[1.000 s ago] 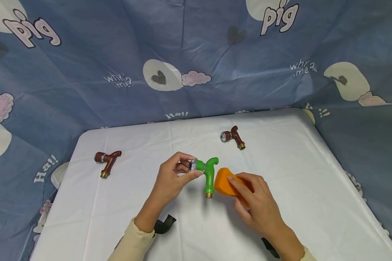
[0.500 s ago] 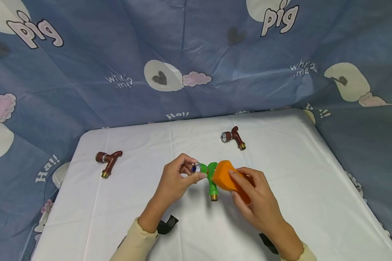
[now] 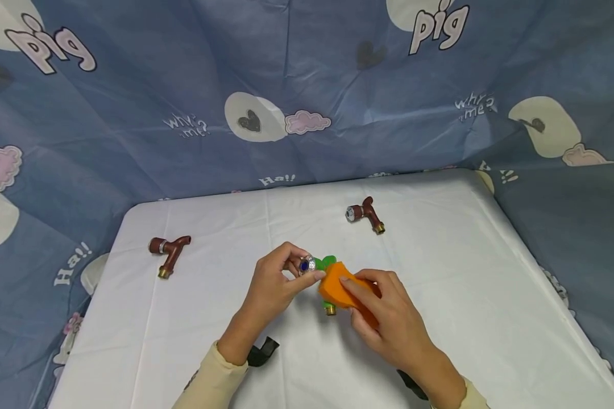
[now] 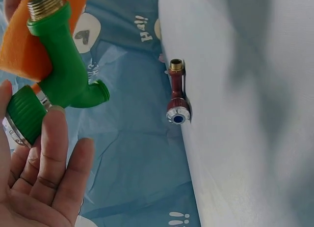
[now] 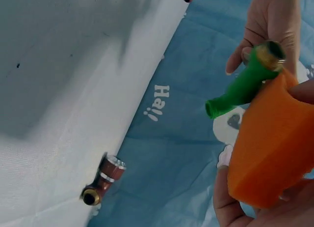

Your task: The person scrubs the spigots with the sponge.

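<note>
A green tap (image 4: 64, 65) with a brass threaded end is held above the table by my left hand (image 3: 271, 284), whose thumb and fingers pinch its green and chrome knob (image 4: 24, 114). My right hand (image 3: 389, 318) grips an orange sponge (image 3: 343, 289) between thumb and fingers. In the head view the sponge covers most of the tap's body, leaving the spout top and brass end showing. The left wrist view has the sponge against the side of the tap's body, by the knob. In the right wrist view the sponge (image 5: 274, 143) hides the knob.
Two brown taps lie on the white-covered table (image 3: 225, 227): one brown tap (image 3: 170, 254) at the left, another brown tap (image 3: 365, 216) at the back right. A blue printed cloth (image 3: 337, 74) hangs behind the table. Black straps (image 3: 262, 352) trail from the wrists.
The sponge has moved from beside the tap onto its body, first higher up, then left and down. The left hand has shifted slightly right, turning the knob's chrome end more toward the head camera.
</note>
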Tool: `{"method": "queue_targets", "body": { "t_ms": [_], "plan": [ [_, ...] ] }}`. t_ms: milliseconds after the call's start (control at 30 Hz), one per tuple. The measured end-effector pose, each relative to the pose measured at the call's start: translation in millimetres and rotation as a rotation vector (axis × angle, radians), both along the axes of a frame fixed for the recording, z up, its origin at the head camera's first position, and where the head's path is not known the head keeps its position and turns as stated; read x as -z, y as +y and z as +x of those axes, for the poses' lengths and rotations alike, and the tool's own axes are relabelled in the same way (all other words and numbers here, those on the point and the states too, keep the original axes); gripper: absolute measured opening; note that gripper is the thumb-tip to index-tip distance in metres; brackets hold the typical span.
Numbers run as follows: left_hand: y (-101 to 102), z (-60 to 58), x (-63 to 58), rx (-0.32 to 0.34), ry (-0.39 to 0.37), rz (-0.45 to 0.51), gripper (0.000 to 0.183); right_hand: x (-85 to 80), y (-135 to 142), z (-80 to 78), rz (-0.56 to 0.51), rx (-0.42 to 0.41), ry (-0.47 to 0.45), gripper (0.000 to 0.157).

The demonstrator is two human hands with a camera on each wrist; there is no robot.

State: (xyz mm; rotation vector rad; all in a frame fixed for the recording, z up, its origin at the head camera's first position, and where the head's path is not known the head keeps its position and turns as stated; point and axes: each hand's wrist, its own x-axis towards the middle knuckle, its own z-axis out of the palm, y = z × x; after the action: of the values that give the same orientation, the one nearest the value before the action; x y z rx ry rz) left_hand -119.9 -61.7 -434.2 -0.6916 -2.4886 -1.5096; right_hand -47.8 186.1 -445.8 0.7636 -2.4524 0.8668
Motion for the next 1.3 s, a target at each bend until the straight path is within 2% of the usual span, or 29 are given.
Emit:
{"method": "queue_targets", "body": {
  "t_ms": [233, 467, 533, 733, 867, 1033, 1167, 1300],
  "plan": [
    [-2, -3.1, 1.4, -0.026, 0.112, -0.047, 0.042, 0.3, -1, 6.0, 0.004, -0.050, -0.024, 0.042],
    [0, -3.6, 1.7, -0.057, 0.121, -0.060, 0.043, -1.9, 7, 15.1, 0.006, -0.053, -0.055, 0.044],
    [0, -3.4, 1.3, -0.075, 0.115, -0.067, 0.043, -3.7, 9, 16.9, 0.002, -0.046, -0.042, 0.044],
    [1, -1.6, 0.7, -0.106, 0.124, -0.084, 0.043, -9.3, 5, 11.7, 0.023, 0.011, 0.077, 0.038],
    [3, -0.5, 1.2, -0.100, 0.143, -0.098, 0.043, -11.3, -7, 5.9, 0.090, 0.047, 0.067, 0.036],
    [4, -0.1, 2.1, -0.124, 0.188, -0.158, 0.044, -8.7, -22, 5.3, 0.161, 0.090, 0.058, 0.042],
    [1, -0.9, 2.2, -0.149, 0.234, -0.186, 0.044, -6.2, -28, 10.0, 0.184, 0.082, 0.047, 0.041],
    [-1, -3.6, 0.8, -0.168, 0.249, -0.173, 0.043, -5.1, -26, 16.6, 0.173, 0.062, 0.044, 0.041]
  ]
}}
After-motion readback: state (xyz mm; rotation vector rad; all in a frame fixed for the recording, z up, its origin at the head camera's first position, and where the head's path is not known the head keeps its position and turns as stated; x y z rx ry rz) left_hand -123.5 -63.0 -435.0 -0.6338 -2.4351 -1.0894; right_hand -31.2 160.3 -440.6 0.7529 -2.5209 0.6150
